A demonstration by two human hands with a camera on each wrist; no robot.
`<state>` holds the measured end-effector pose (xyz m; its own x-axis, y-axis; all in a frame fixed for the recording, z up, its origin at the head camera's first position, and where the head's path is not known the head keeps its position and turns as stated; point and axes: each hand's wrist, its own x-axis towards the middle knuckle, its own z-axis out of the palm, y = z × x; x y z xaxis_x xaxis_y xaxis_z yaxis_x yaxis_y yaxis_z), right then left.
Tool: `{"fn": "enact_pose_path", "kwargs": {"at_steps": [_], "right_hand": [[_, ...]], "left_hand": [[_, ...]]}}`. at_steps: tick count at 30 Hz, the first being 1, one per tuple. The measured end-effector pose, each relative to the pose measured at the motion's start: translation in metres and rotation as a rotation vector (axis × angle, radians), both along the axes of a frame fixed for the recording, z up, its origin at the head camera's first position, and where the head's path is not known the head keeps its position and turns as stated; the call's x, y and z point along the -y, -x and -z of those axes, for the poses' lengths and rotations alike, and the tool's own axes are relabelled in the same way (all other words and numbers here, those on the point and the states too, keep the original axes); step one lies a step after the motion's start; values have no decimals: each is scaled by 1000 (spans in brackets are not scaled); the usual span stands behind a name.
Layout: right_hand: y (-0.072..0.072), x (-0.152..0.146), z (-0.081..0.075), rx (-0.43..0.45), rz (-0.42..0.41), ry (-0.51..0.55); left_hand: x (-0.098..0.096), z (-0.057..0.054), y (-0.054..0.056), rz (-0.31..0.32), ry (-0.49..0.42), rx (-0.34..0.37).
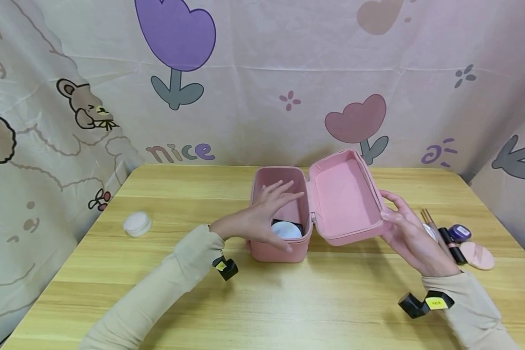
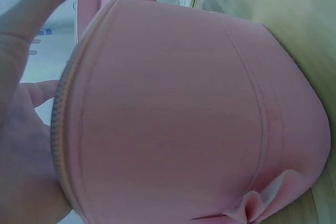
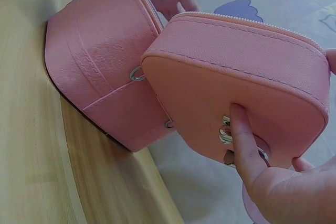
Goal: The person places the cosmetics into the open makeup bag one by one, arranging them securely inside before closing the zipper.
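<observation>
A pink zip case (image 1: 277,253) stands on the wooden table with its lid (image 1: 343,194) swung out to the right. Inside the case, near its front, lies a round white item (image 1: 287,230) with a black edge showing behind it. My left hand (image 1: 260,218) is over the case opening, fingers spread and thumb near the front rim. In the left wrist view, the case's side wall (image 2: 168,103) fills most of the picture. My right hand (image 1: 409,238) grips the lid's outer edge, thumb at the rim. The right wrist view shows a finger beside metal hardware (image 3: 226,132) on the lid's outer face.
A round white container (image 1: 137,223) sits at the table's left. Beyond my right hand lie a black tube (image 1: 452,245), a slim gold-tipped stick (image 1: 433,226), a small purple item (image 1: 460,233) and a pale pink puff (image 1: 477,255). A printed cloth (image 1: 262,116) hangs behind the table.
</observation>
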<state>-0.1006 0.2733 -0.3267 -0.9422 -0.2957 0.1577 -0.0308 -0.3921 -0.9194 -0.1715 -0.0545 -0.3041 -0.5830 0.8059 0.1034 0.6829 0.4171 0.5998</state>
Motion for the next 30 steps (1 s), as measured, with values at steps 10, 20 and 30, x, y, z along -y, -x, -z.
{"fn": "enact_pose_path", "kwargs": {"at_steps": [10, 20, 30], "right_hand": [[1, -1, 1, 3, 1, 19], [1, -1, 2, 8, 7, 20], [0, 0, 0, -1, -8, 63]], "left_hand": [[-2, 2, 0, 3, -28, -20], [-1, 6, -2, -45, -93, 19], [2, 7, -8, -6, -149, -94]]}}
